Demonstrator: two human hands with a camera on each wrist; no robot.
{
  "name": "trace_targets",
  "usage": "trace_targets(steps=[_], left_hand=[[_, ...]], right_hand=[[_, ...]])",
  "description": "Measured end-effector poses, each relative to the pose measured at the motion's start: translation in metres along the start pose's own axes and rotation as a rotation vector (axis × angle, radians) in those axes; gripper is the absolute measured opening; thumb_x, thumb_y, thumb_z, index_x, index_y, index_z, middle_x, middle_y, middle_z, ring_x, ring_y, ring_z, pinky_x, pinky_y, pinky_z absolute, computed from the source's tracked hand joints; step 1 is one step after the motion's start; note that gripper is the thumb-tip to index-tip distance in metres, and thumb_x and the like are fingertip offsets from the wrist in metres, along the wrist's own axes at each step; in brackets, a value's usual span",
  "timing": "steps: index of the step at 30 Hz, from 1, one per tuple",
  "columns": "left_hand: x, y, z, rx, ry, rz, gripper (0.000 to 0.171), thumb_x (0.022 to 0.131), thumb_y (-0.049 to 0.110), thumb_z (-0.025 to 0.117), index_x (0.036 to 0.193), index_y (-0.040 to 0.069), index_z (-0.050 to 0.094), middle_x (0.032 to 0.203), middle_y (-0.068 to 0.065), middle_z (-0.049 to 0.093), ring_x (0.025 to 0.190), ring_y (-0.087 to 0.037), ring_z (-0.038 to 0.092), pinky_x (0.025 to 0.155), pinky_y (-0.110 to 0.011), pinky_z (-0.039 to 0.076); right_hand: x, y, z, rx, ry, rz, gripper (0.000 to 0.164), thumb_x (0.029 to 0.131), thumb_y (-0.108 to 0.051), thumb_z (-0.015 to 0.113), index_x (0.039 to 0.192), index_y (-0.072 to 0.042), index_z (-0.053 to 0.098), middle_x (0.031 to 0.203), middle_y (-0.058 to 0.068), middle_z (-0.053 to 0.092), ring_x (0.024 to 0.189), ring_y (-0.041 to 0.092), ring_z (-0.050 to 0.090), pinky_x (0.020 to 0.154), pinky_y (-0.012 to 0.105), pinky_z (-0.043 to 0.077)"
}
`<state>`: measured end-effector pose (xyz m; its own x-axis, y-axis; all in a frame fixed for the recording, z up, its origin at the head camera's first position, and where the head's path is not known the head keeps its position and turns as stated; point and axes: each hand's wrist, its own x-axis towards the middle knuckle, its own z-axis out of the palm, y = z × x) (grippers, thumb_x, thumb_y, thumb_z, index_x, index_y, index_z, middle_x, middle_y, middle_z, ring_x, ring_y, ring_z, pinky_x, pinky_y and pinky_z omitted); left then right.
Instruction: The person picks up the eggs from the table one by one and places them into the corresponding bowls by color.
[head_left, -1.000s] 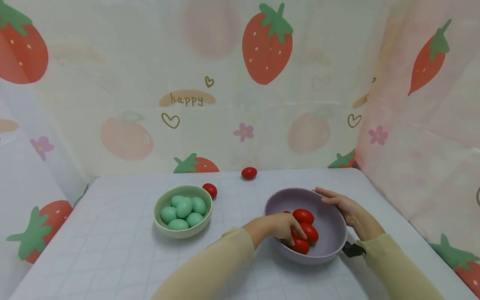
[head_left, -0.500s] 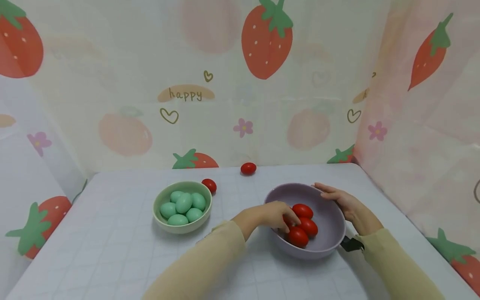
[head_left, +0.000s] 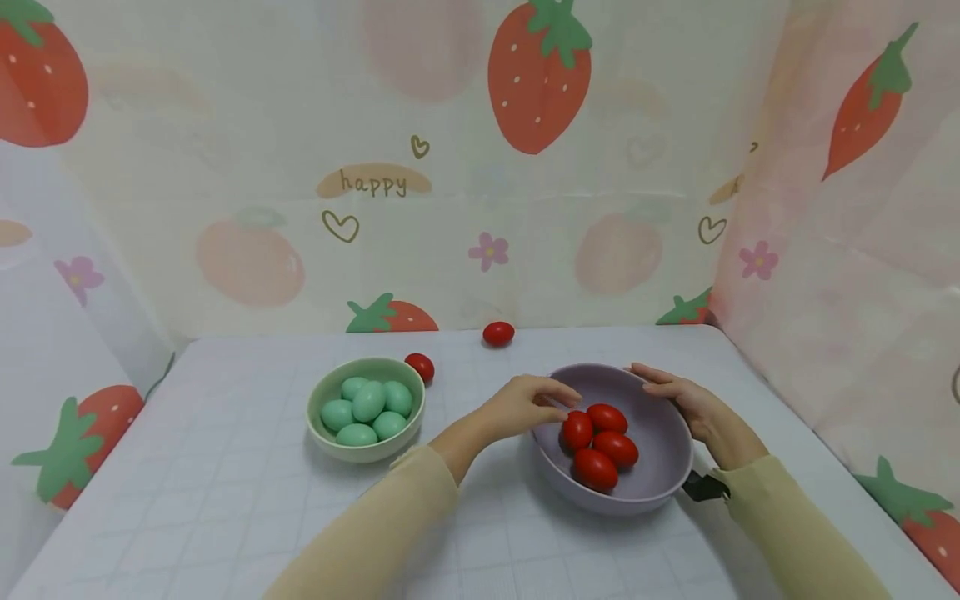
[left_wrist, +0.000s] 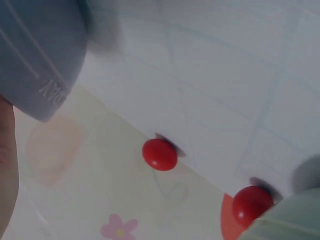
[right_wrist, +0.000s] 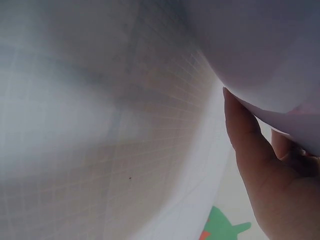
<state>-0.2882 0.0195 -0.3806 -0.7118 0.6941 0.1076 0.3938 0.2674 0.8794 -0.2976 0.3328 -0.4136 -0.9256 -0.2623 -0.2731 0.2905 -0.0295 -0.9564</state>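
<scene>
My left hand hovers over the left rim of a purple bowl, its fingers loosely bent with nothing between them. Just below its fingertips lies a red egg, grouped with several other red eggs inside this bowl. On the opposite side, my right hand holds the bowl's far-right rim, thumb over the edge and fingers along the outer wall. The right wrist view shows fingers against the underside of the bowl. At the left wrist view's edge, part of my left hand shows beside the bowl.
A pale green bowl full of mint-green eggs stands left on the white table. One red egg lies behind it; another red egg is near the back wall. A strawberry-print sheet encloses the table.
My left hand has let go among the red eggs and drawn up and left to the purple bowl's rim, uncovering them. The right hand stays at the rim.
</scene>
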Motion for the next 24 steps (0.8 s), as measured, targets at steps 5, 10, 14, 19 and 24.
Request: trace_targets(steps=[5,10,14,19,24], left_hand=[[-0.005,-0.010,-0.002,-0.030,0.181,0.042,0.030,0.093,0.005,0.063,0.123,0.004,0.065,0.115,-0.012,0.068,0.101,-0.022,0.062,0.081,-0.024,0.052],[-0.006,-0.022,-0.002,0.088,0.488,0.016,0.035,0.091,0.008,0.068,0.125,0.005,0.064,0.121,-0.012,0.066,0.109,-0.029,0.060,0.091,-0.037,0.051],[-0.004,-0.032,-0.003,0.153,0.743,-0.065,0.042,0.088,0.008,0.071,0.129,0.002,0.060,0.129,-0.015,0.059,0.121,-0.034,0.052,0.103,-0.046,0.040],[0.001,-0.047,-0.008,0.158,0.937,-0.256,0.057,0.089,0.012,0.070,0.140,0.003,0.047,0.144,-0.021,0.041,0.134,-0.037,0.034,0.110,-0.050,0.029],[0.007,-0.059,-0.014,0.176,1.024,-0.402,0.071,0.091,0.016,0.069,0.151,0.007,0.032,0.156,-0.023,0.020,0.142,-0.042,0.018,0.113,-0.054,0.021]], right_hand=[[-0.002,-0.001,0.000,0.024,-0.004,-0.003,0.044,0.100,-0.014,0.050,0.142,-0.028,0.052,0.108,-0.024,0.062,0.105,0.005,0.056,0.090,0.024,0.047],[-0.002,-0.001,0.000,0.040,-0.007,0.003,0.044,0.100,-0.014,0.050,0.142,-0.028,0.052,0.109,-0.022,0.063,0.105,0.007,0.057,0.090,0.025,0.048],[-0.001,-0.001,0.000,0.029,-0.011,0.007,0.055,0.101,-0.014,0.049,0.152,-0.021,0.033,0.109,-0.023,0.062,0.106,0.007,0.055,0.091,0.025,0.048],[0.000,-0.001,0.000,0.027,-0.018,0.001,0.054,0.101,-0.014,0.049,0.152,-0.022,0.034,0.111,-0.022,0.062,0.109,0.008,0.053,0.092,0.024,0.047],[-0.001,0.000,0.000,0.014,-0.012,0.006,0.052,0.101,-0.016,0.049,0.151,-0.025,0.038,0.110,-0.024,0.061,0.107,0.006,0.054,0.091,0.024,0.047]])
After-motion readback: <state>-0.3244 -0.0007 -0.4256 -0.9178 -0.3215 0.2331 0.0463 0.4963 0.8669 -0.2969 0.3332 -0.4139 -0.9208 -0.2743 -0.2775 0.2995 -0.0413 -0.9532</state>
